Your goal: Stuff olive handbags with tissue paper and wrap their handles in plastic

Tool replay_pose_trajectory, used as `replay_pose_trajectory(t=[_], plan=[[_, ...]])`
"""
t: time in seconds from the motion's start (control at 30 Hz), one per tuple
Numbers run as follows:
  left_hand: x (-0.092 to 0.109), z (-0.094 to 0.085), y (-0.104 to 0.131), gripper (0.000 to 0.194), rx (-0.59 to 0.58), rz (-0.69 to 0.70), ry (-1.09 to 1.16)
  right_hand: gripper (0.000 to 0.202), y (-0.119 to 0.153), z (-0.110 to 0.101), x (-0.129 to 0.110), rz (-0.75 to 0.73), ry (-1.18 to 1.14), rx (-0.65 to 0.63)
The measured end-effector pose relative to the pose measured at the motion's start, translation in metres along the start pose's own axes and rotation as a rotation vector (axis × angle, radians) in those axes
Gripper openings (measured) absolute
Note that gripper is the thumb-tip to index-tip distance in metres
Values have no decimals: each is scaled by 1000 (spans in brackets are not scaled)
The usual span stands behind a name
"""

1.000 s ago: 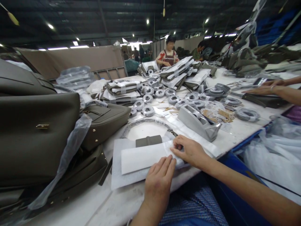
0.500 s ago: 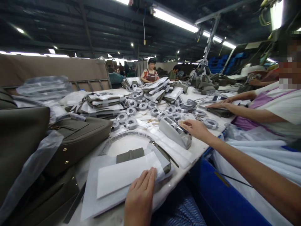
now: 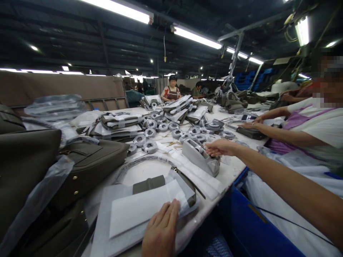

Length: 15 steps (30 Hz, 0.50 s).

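Note:
My left hand (image 3: 162, 226) lies with its fingers stretched out on a white sheet of paper (image 3: 139, 210). Under the paper is an olive handbag (image 3: 149, 184), partly covered by translucent wrapping, with its wrapped strap (image 3: 144, 159) looping behind it. My right hand (image 3: 221, 147) is closed in a pinch at the top of a grey tape dispenser (image 3: 200, 159); the clear tape at its fingertips barely shows.
Larger olive bags (image 3: 91, 164) crowd the left side. Several wrapped strap coils (image 3: 150, 147) and stacked bags (image 3: 122, 121) lie beyond. A blue bin (image 3: 257, 217) with white plastic stands at the right. A co-worker's hands (image 3: 250, 125) rest on a dark item.
My right hand has turned and its fingers have curled in at the tape dispenser. My left hand stays on the paper. The view has tilted up slightly.

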<state>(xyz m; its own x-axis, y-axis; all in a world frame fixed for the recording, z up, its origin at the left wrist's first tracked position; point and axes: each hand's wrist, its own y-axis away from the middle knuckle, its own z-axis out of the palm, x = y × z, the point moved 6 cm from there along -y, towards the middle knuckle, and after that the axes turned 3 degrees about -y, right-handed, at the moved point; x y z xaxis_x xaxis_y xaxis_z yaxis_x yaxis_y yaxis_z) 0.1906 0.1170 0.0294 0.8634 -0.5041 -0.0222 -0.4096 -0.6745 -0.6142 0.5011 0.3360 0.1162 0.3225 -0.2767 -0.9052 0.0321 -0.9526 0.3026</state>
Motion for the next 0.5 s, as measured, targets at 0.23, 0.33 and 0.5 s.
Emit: replay_pose_trajectory(t=[0.23,0.33,0.5], plan=[[1,-2,-1,57,-5,-47,16,41,68,-31,18,32,-5,70],[1,-3,-1,52,0,-29,11,44,91,-35,45,33,-3,124],[1,-5,-2,49,-7,-3,1,49,96,-27,89,-31,-9,182]])
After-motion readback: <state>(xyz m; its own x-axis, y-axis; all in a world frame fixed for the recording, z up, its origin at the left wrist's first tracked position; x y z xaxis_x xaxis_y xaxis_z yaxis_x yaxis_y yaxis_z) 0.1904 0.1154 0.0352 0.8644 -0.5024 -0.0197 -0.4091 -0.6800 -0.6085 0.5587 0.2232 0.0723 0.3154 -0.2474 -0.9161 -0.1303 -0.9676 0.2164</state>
